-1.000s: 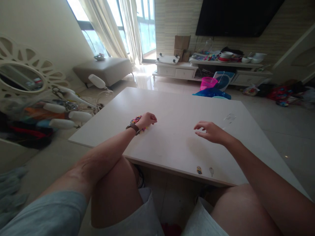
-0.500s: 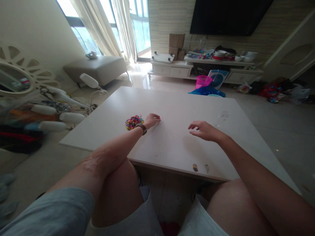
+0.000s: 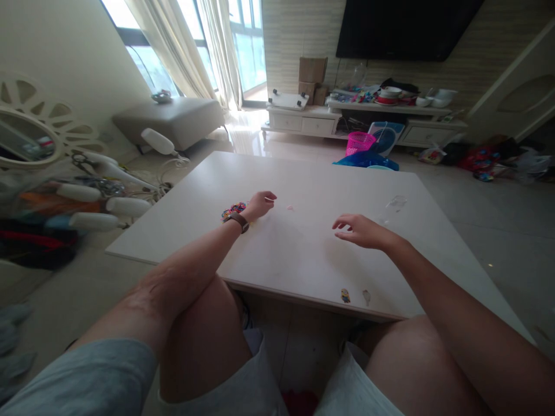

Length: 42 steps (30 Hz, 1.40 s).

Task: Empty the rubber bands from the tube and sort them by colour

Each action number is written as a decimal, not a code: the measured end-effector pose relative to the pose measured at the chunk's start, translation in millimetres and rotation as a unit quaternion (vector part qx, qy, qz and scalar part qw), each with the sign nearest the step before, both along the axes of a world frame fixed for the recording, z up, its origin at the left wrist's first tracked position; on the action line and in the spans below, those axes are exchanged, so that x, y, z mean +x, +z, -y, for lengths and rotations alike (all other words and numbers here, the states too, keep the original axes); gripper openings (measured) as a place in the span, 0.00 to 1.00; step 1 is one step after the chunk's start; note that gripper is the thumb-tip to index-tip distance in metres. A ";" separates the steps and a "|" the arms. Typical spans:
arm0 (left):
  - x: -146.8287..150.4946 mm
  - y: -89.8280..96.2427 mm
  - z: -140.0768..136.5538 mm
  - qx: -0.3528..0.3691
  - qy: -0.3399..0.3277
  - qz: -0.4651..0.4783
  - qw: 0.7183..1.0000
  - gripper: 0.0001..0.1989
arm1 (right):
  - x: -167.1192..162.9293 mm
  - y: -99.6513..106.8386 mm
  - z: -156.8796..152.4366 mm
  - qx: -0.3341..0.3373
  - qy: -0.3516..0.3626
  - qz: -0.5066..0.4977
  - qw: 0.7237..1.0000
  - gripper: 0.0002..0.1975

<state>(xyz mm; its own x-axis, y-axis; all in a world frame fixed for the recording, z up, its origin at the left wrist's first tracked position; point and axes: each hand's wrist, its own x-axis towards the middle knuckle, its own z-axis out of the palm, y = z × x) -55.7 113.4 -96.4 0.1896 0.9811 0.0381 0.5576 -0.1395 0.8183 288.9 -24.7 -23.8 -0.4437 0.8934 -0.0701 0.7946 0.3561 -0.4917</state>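
Observation:
My left hand (image 3: 261, 204), wearing a brown-strapped watch (image 3: 237, 221), hovers low over the white table (image 3: 299, 179). Its fingers are loosely bent and slightly apart, with nothing visible in them. Just right of its fingertips lies a tiny pale pink piece (image 3: 290, 207), too small to name. Partly behind the left wrist sits a heap of small multicoloured pieces (image 3: 233, 210). Over the right half of the table is my right hand (image 3: 351, 228), thumb and fingers apart and holding nothing. Nearer me lie a flat yellow-and-blue cartoon figure (image 3: 345, 296) and a small pale, clear-looking piece (image 3: 366, 297).
A clear plastic item (image 3: 396, 202) lies towards the table's right edge. Beyond the far edge are a pink basket (image 3: 361, 142) and a blue plastic thing (image 3: 366, 160) on the floor. A white lamp with several shades (image 3: 128, 206) stands close by the left edge.
My left hand has drawn back to the left over the heap, and its fingers have let go of the small pink piece, now on the table. My right hand has hardly moved.

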 end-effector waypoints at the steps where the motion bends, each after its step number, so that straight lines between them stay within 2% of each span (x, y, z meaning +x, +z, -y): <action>1: -8.1 5.1 -1.5 0.021 0.009 -0.021 1.000 0.16 | 0.5 -1.3 -0.1 -0.013 0.001 0.008 1.000 0.10; 3: -24.2 14.5 -3.3 0.036 0.023 -0.053 0.998 0.15 | 1.1 -4.9 0.0 -0.048 0.003 0.030 0.998 0.12; 6: -44.4 23.9 -1.9 0.022 0.047 -0.053 0.997 0.15 | 0.9 -11.1 0.9 -0.108 0.005 0.077 0.991 0.16; 9: -56.1 27.9 3.6 0.006 0.048 -0.071 0.996 0.13 | -0.2 -16.3 1.0 -0.150 0.014 0.099 0.984 0.19; 12: -60.2 27.8 9.1 -0.023 0.030 -0.141 0.989 0.11 | -0.6 -18.6 -0.3 -0.169 0.016 0.098 0.981 0.21; 16: -59.8 22.4 12.0 -0.066 -0.003 -0.224 0.972 0.11 | 0.1 -18.4 -2.6 -0.189 0.021 0.118 0.975 0.24; 20: -58.1 16.1 10.7 -0.061 -0.013 -0.259 0.964 0.07 | 0.6 -18.3 -3.1 -0.198 0.025 0.119 0.973 0.26; 32: -57.4 15.4 9.2 -0.052 -0.015 -0.276 0.960 0.06 | -0.2 -15.8 -2.2 -0.219 0.019 0.111 0.969 0.25; 42: -60.8 26.6 9.5 -0.035 -0.005 -0.251 0.967 0.06 | -0.1 -14.2 -1.4 -0.222 0.019 0.107 0.969 0.25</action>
<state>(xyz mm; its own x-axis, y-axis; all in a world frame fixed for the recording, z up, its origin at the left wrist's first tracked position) -116.6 103.9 -69.7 0.1759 0.9762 -0.1272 0.8864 -0.1009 0.4518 288.8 -23.3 -38.0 -0.4089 0.7373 -0.5378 0.8857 0.1786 -0.4285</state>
